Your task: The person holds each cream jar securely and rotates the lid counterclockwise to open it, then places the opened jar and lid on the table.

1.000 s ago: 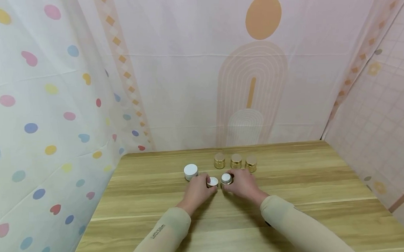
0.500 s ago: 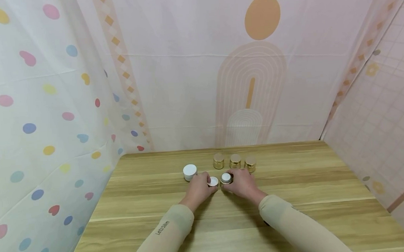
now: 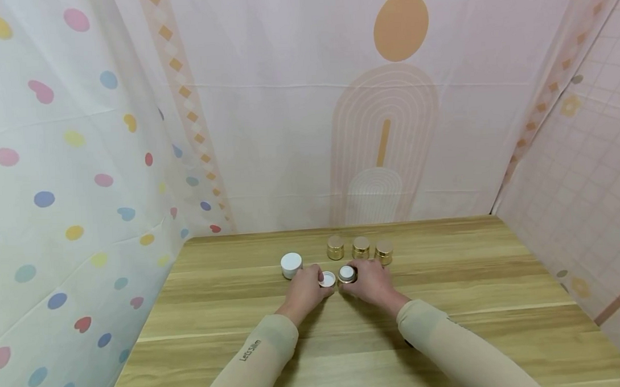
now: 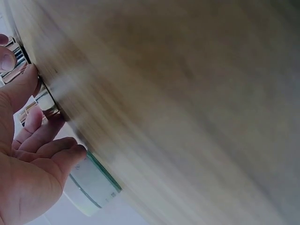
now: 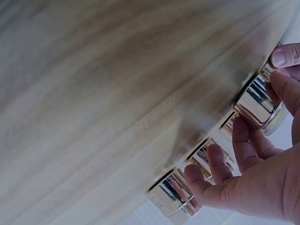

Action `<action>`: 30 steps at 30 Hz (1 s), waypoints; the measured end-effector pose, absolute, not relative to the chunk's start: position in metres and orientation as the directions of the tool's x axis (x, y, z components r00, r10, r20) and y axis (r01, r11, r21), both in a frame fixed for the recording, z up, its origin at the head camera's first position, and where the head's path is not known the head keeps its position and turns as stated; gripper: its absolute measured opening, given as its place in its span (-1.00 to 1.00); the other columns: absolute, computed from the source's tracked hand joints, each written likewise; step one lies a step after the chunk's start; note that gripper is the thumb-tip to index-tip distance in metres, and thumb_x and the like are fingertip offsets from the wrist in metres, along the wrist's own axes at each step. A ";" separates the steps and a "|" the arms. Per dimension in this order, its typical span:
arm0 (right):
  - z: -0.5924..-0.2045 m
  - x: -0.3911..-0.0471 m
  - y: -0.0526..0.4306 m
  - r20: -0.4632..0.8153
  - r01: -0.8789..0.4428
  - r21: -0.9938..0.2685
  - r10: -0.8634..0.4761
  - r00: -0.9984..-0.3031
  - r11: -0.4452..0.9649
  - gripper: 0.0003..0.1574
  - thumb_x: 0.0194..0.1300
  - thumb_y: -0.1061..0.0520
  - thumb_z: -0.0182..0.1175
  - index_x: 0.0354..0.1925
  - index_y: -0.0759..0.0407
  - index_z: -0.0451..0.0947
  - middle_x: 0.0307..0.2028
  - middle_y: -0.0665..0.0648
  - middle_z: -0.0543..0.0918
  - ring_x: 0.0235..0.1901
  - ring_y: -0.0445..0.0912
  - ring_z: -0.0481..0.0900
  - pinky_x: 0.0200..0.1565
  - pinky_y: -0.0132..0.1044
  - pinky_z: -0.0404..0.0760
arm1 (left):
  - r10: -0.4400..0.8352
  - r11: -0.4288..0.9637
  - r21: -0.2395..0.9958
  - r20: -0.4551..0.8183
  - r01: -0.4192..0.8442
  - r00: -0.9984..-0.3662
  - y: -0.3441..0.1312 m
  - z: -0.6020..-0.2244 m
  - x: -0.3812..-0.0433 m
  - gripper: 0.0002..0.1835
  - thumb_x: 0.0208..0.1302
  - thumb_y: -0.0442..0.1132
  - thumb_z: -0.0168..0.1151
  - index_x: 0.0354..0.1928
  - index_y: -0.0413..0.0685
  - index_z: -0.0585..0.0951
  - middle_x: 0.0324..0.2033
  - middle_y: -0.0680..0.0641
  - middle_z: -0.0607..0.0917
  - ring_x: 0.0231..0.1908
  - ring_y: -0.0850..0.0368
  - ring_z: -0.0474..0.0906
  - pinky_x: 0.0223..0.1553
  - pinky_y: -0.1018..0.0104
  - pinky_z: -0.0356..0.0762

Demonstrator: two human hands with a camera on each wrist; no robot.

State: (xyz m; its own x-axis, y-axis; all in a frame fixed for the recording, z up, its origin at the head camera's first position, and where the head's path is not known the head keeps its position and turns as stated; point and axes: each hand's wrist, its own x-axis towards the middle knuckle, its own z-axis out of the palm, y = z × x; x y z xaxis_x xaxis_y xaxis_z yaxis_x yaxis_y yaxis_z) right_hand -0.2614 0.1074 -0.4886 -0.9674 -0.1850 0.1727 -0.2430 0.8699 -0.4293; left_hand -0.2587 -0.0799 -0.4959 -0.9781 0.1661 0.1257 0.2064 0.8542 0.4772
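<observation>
My left hand pinches a small gold lid by its edges, its white inside facing up on the table. Just to the right, my right hand grips a small gold jar between thumb and fingers; its threaded neck has no lid on and a white disc fills the mouth. In the right wrist view the shiny gold side of this jar shows between thumb and fingertips, its base at the tabletop. A narrow gap separates lid and jar.
Behind the left hand stands a wider white jar with a green base edge in the left wrist view. Lidded gold jars stand in a row behind the right hand: left, middle, right. Patterned curtains border the wooden table.
</observation>
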 end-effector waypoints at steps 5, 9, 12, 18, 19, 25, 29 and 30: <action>-0.490 -0.261 0.110 0.189 -0.264 -0.460 -0.197 -0.962 0.848 -0.45 0.02 -0.11 0.69 -0.07 0.08 0.76 -0.22 0.02 0.81 -0.18 -0.01 0.70 -0.13 0.00 0.67 | 0.166 0.840 0.505 0.106 0.197 -0.980 -0.080 -0.496 -0.257 -0.61 0.13 -0.14 0.68 -0.32 -0.14 0.58 -0.42 -0.07 0.70 -0.41 0.10 0.55 -0.31 0.18 0.60; -0.489 -0.260 0.118 0.167 -0.258 -0.501 -0.200 -0.965 0.826 -0.27 0.03 -0.09 0.69 0.08 0.24 0.72 -0.18 0.09 0.81 -0.15 -0.02 0.72 -0.07 -0.04 0.71 | 0.176 0.823 0.528 0.114 0.209 -0.978 -0.082 -0.494 -0.253 -0.62 0.17 -0.14 0.65 -0.28 -0.16 0.58 -0.41 -0.06 0.69 -0.40 0.11 0.54 -0.31 0.20 0.59; -0.486 -0.255 0.128 0.111 -0.222 -0.543 -0.192 -0.975 0.810 -0.16 0.08 -0.09 0.67 0.21 0.31 0.65 -0.07 0.16 0.80 -0.04 0.02 0.73 0.07 0.00 0.73 | 0.195 0.802 0.550 0.129 0.234 -0.972 -0.087 -0.492 -0.247 -0.64 0.22 -0.15 0.61 -0.25 -0.19 0.58 -0.43 -0.05 0.66 -0.42 0.14 0.50 -0.36 0.26 0.54; -0.478 -0.240 0.167 -0.009 -0.120 -0.623 -0.160 -0.987 0.773 -0.23 0.25 -0.04 0.56 0.28 0.32 0.60 0.09 0.22 0.77 0.08 0.09 0.73 0.19 0.06 0.72 | 0.259 0.803 0.527 0.114 0.279 -0.959 -0.109 -0.481 -0.220 -0.65 0.31 -0.08 0.53 -0.11 -0.17 0.64 -0.43 -0.01 0.65 -0.43 0.16 0.47 -0.41 0.25 0.49; -0.477 -0.239 0.175 -0.021 -0.108 -0.626 -0.154 -0.988 0.772 -0.26 0.27 -0.03 0.54 0.28 0.32 0.60 0.09 0.22 0.77 0.08 0.09 0.73 0.18 0.07 0.72 | 0.263 0.807 0.520 0.104 0.278 -0.959 -0.114 -0.479 -0.215 -0.65 0.32 -0.06 0.52 -0.08 -0.15 0.66 -0.40 -0.02 0.67 -0.41 0.15 0.50 -0.38 0.21 0.52; -0.473 -0.241 0.213 -0.019 -0.061 -0.628 -0.093 -0.995 0.775 -0.37 0.34 -0.03 0.48 0.16 0.39 0.62 -0.03 0.25 0.77 -0.01 0.08 0.72 0.08 0.06 0.73 | 0.285 0.815 0.486 0.137 0.315 -0.949 -0.135 -0.476 -0.195 -0.63 0.31 -0.03 0.53 0.02 -0.08 0.73 -0.05 -0.12 0.82 -0.03 -0.08 0.73 0.00 -0.11 0.72; -0.475 -0.247 0.223 -0.011 -0.034 -0.639 -0.054 -0.998 0.768 -0.32 0.35 -0.04 0.48 0.18 0.43 0.56 0.00 0.32 0.74 0.02 0.13 0.71 0.08 0.06 0.72 | 0.308 0.822 0.453 0.158 0.346 -0.938 -0.140 -0.480 -0.192 -0.63 0.31 -0.04 0.53 0.03 -0.08 0.74 0.02 -0.13 0.82 0.04 -0.13 0.75 0.06 -0.13 0.72; -0.476 -0.250 0.224 -0.012 -0.030 -0.639 -0.049 -0.999 0.769 -0.29 0.35 -0.05 0.47 0.20 0.43 0.54 0.02 0.33 0.73 0.03 0.14 0.70 0.08 0.07 0.72 | 0.313 0.823 0.448 0.159 0.351 -0.936 -0.140 -0.481 -0.191 -0.63 0.31 -0.04 0.53 0.03 -0.07 0.74 0.03 -0.13 0.81 0.05 -0.13 0.75 0.08 -0.12 0.72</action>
